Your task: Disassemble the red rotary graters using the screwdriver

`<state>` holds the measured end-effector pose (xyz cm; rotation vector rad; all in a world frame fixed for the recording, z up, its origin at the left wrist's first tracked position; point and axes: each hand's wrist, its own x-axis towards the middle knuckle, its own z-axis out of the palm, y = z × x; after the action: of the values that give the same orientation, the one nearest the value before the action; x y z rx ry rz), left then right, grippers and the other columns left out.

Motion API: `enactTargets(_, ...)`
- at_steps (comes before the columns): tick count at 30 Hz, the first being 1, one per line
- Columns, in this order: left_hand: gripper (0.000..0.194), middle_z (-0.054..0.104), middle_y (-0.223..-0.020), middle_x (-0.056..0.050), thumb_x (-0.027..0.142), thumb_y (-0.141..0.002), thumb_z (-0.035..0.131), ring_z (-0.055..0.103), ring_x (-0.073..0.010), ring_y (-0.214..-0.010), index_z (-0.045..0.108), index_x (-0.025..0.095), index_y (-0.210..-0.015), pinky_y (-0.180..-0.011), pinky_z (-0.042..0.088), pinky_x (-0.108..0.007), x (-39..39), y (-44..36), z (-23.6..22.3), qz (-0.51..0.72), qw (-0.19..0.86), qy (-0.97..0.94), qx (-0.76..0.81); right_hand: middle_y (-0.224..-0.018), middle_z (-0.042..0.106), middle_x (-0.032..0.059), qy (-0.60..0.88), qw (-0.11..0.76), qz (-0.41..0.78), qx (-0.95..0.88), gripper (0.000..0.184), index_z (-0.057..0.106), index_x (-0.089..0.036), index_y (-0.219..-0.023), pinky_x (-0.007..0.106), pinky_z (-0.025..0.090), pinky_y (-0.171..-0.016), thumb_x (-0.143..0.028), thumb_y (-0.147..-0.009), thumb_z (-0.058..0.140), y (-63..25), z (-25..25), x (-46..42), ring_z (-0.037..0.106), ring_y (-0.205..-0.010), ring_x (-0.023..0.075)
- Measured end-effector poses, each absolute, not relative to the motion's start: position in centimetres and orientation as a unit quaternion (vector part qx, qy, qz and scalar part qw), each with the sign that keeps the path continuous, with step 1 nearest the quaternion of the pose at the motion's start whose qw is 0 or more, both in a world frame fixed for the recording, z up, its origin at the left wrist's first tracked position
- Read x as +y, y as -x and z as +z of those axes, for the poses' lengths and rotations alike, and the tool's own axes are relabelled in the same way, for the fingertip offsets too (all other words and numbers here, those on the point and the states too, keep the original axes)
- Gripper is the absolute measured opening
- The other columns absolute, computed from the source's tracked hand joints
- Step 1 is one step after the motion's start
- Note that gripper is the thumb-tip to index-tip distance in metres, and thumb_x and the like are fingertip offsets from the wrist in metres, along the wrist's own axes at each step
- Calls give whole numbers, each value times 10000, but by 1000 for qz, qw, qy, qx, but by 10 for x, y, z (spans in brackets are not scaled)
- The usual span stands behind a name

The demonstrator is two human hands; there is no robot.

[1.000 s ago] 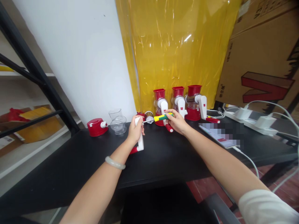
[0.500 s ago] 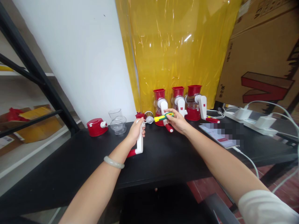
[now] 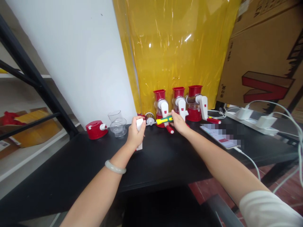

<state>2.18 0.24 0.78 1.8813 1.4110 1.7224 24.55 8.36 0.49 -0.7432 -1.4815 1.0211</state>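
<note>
My left hand (image 3: 136, 132) is closed around a white crank handle (image 3: 140, 123), held upright above the black table (image 3: 99, 176); its red grip is mostly hidden. In my right hand (image 3: 179, 124) is a yellow-and-green screwdriver (image 3: 163, 120), gripped at the back of its handle. The screwdriver's metal shaft points left and its tip meets the crank handle near my left fingers; the exact contact is hidden. Behind the shaft lies a metal grater drum (image 3: 149, 118). To the left are a clear plastic housing (image 3: 118, 124) and a red base (image 3: 96, 130).
Three assembled red-and-white rotary graters (image 3: 179, 102) stand at the back. On the right lie a charging phone (image 3: 220, 136) and a white power strip (image 3: 252, 123) with cables. A large cardboard box (image 3: 262, 60) and a yellow plastic curtain (image 3: 170, 41) rise behind.
My left hand has turned the crank handle, so its red grip has largely gone from sight. My right fingers have shifted on the screwdriver toward the handle's end.
</note>
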Motion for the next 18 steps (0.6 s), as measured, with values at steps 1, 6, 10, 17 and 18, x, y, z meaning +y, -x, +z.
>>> enactTargets(1,313,554,-635,53,476,-942,553,535,-109,-440,556,223,-1126,-467,469,-224,1,-21,8,579,99,-651,481,-617,463,-21,317,560,437,-628,644,554,-211,-750,269,337,-477,-853,-765,499,-245,6,83,435,-527,116)
enactTargets(6,315,571,-638,46,466,-947,548,532,-119,-434,550,218,-1142,-471,464,-236,1,-21,8,581,102,-651,478,-511,329,-94,275,553,488,-616,592,482,-235,-770,245,223,-419,-814,-732,598,-243,8,79,269,-412,74)
enactTargets(10,287,563,-628,43,459,-943,556,523,-116,-440,565,228,-1114,-470,447,-226,0,-23,11,600,131,-629,477,-507,371,-93,248,563,499,-611,548,501,-232,-787,238,247,-430,-759,-740,644,-240,4,82,309,-419,74)
enactTargets(17,268,505,-576,67,466,-910,598,494,-111,-419,566,243,-1055,-434,439,-213,4,-24,11,631,198,-588,465,-657,496,-66,207,577,539,-578,521,566,-231,-873,240,330,-496,-683,-689,746,-238,0,86,414,-517,78)
enactTargets(18,273,501,-580,69,478,-919,575,491,-110,-418,552,242,-1055,-427,443,-213,5,-24,11,631,201,-589,464,-672,504,-63,202,579,546,-572,521,572,-231,-873,241,339,-507,-676,-679,760,-237,1,84,423,-534,79)
